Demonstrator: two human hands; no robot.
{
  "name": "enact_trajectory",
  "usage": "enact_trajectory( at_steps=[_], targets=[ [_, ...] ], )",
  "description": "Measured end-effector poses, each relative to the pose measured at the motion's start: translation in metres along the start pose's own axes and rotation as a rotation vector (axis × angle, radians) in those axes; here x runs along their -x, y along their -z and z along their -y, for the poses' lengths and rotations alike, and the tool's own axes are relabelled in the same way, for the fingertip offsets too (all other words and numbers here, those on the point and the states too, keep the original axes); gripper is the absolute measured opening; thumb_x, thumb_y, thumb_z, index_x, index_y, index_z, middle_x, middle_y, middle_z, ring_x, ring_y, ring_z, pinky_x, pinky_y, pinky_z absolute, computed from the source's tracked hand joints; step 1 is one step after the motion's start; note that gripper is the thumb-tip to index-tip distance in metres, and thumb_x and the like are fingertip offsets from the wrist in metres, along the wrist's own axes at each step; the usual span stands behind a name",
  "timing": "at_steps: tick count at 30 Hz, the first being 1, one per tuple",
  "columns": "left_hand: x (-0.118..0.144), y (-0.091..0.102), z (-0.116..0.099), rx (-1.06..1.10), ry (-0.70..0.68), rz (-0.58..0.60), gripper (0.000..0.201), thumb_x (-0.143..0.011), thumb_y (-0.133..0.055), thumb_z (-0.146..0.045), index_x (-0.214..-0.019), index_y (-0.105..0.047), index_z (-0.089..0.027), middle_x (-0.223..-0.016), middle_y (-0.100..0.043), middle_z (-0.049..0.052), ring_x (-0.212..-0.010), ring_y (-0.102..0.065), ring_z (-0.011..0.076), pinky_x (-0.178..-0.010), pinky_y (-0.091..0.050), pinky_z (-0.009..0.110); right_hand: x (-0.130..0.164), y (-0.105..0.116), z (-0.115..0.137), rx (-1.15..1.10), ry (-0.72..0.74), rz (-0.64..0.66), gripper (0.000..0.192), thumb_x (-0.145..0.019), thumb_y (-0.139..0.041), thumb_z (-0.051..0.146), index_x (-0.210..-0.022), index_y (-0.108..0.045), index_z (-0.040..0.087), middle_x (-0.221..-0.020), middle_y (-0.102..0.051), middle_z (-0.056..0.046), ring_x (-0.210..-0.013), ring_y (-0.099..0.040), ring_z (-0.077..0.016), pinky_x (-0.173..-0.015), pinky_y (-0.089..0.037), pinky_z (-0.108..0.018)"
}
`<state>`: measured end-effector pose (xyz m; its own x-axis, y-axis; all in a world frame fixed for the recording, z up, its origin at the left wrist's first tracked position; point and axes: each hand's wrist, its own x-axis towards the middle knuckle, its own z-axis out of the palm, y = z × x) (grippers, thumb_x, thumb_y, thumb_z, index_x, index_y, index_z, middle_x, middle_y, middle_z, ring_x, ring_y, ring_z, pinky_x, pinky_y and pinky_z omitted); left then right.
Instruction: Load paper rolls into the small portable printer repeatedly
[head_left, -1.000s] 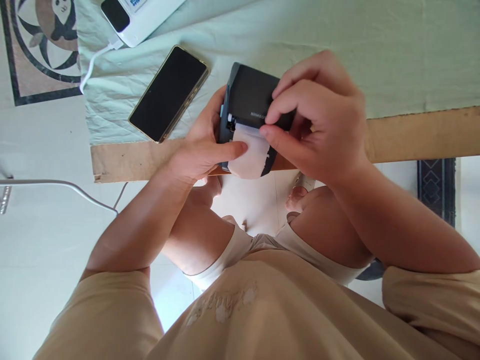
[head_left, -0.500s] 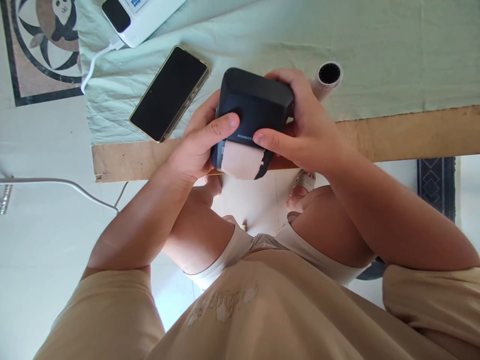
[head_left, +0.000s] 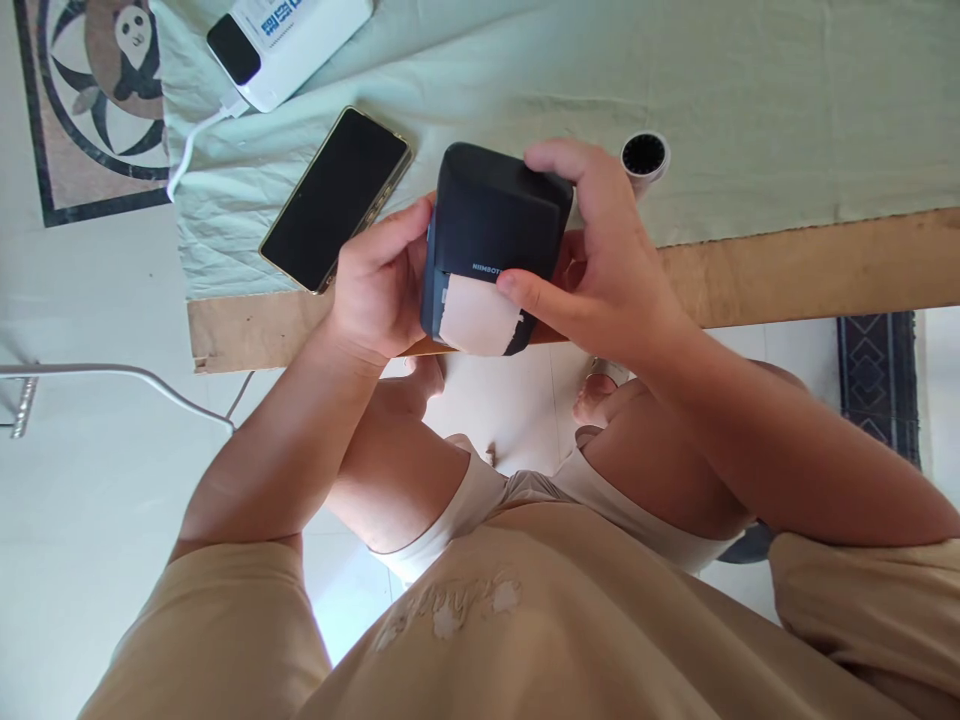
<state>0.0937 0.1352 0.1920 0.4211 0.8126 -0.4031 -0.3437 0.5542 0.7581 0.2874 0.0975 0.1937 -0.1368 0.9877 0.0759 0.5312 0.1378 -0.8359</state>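
Between my two hands, above the table's front edge, is a black label printer [head_left: 499, 215] marked NIIMBOT. A strip of pale label paper [head_left: 478, 315] curls from its near end, with a ragged right edge. My left hand [head_left: 384, 280] supports the printer from the left side and below; its thumb lies along that side and the other fingers are mostly hidden. On the right, my right hand [head_left: 611, 250] grips it, thumb on the front by the lettering and index finger at the top right corner.
A phone [head_left: 336, 200] lies screen up left of the printer on the green cloth [head_left: 750, 120]. Behind it is a white device [head_left: 300, 45] with a dark display and a plugged-in white cable [head_left: 191, 150]. A dark-topped cylinder [head_left: 645, 155] stands right, near my right hand.
My left thumb has come off the printer's front face and moved to its left side. The printer has shifted slightly left, and my right index finger now shows at its top corner.
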Motion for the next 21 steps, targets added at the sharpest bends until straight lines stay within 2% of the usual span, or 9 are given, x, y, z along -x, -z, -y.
enact_trajectory(
  at_steps=[2,5,11,13,15,16,18,19,21],
  targets=[
    [-0.002,0.001,0.001,-0.033,-0.019,-0.039,0.026,-0.101,-0.056,-0.041,-0.088,-0.067,-0.021,-0.092,-0.075,0.010,-0.126,-0.071,0.0364,-0.094,-0.063,0.046,0.000,0.001,-0.001,0.055,0.029,-0.007,0.065,-0.085,-0.073,0.040,-0.144,-0.048,0.030,-0.149,-0.054,-0.012,-0.137,-0.054,-0.0278,-0.083,-0.061,-0.035],
    [-0.001,0.001,0.003,-0.122,-0.043,-0.049,0.028,-0.095,-0.068,-0.050,-0.087,-0.067,-0.023,-0.087,-0.074,0.008,-0.122,-0.071,0.0366,-0.089,-0.063,0.043,-0.001,0.002,-0.004,0.101,0.063,-0.004,0.067,-0.084,-0.074,0.041,-0.144,-0.047,0.029,-0.147,-0.055,-0.012,-0.133,-0.054,-0.0281,-0.086,-0.062,-0.037],
    [0.002,-0.001,0.001,-0.171,0.008,-0.088,0.022,-0.088,-0.072,-0.041,-0.079,-0.063,-0.024,-0.069,-0.061,0.005,-0.083,-0.070,0.0282,-0.065,-0.053,0.036,-0.001,0.007,0.001,0.123,0.080,-0.008,0.062,-0.081,-0.077,0.037,-0.137,-0.053,0.029,-0.142,-0.058,-0.012,-0.131,-0.057,-0.0289,-0.083,-0.061,-0.037],
    [0.001,-0.003,0.000,-0.111,0.037,-0.090,0.019,-0.090,-0.069,-0.041,-0.084,-0.066,-0.023,-0.074,-0.065,0.005,-0.090,-0.072,0.0286,-0.073,-0.056,0.037,-0.001,0.012,0.008,0.195,0.048,-0.059,0.059,-0.076,-0.082,0.043,-0.127,-0.059,0.027,-0.135,-0.061,-0.012,-0.116,-0.064,-0.0274,-0.070,-0.057,-0.034],
    [0.000,-0.003,0.001,-0.040,0.027,-0.091,0.026,-0.098,-0.060,-0.044,-0.095,-0.069,-0.021,-0.085,-0.072,0.006,-0.108,-0.073,0.0311,-0.089,-0.060,0.041,-0.002,0.016,0.016,0.264,0.007,-0.128,0.053,-0.074,-0.083,0.049,-0.116,-0.061,0.026,-0.107,-0.068,-0.008,-0.086,-0.066,-0.0210,-0.060,-0.048,-0.032],
    [0.000,-0.003,0.001,-0.019,0.014,-0.084,0.029,-0.100,-0.056,-0.046,-0.098,-0.069,-0.020,-0.090,-0.075,0.007,-0.117,-0.072,0.0324,-0.095,-0.060,0.043,-0.002,0.017,0.019,0.269,-0.011,-0.161,0.047,-0.077,-0.081,0.050,-0.112,-0.061,0.026,-0.087,-0.066,-0.003,-0.071,-0.060,-0.0170,-0.058,-0.044,-0.032],
    [0.000,-0.002,0.002,-0.021,0.007,-0.059,0.030,-0.100,-0.056,-0.046,-0.099,-0.070,-0.020,-0.098,-0.078,0.009,-0.127,-0.069,0.0348,-0.101,-0.060,0.046,-0.005,0.018,0.022,0.156,-0.017,-0.208,0.032,-0.086,-0.072,0.048,-0.104,-0.057,0.025,-0.058,-0.047,0.005,-0.053,-0.047,-0.0121,-0.059,-0.043,-0.032],
    [0.000,-0.001,0.002,-0.035,0.019,-0.043,0.028,-0.098,-0.059,-0.046,-0.098,-0.071,-0.020,-0.101,-0.079,0.009,-0.129,-0.068,0.0360,-0.101,-0.061,0.047,-0.006,0.017,0.022,0.043,-0.014,-0.234,0.025,-0.090,-0.066,0.045,-0.100,-0.053,0.025,-0.055,-0.042,0.006,-0.050,-0.044,-0.0112,-0.057,-0.043,-0.031],
    [0.000,0.000,0.003,-0.054,0.037,-0.032,0.027,-0.093,-0.065,-0.046,-0.096,-0.072,-0.021,-0.100,-0.080,0.011,-0.128,-0.069,0.0386,-0.097,-0.062,0.046,-0.010,0.015,0.021,-0.168,-0.018,-0.287,0.021,-0.094,-0.059,0.038,-0.091,-0.043,0.025,-0.065,-0.044,0.004,-0.053,-0.050,-0.0114,-0.049,-0.042,-0.028]
  ],
)
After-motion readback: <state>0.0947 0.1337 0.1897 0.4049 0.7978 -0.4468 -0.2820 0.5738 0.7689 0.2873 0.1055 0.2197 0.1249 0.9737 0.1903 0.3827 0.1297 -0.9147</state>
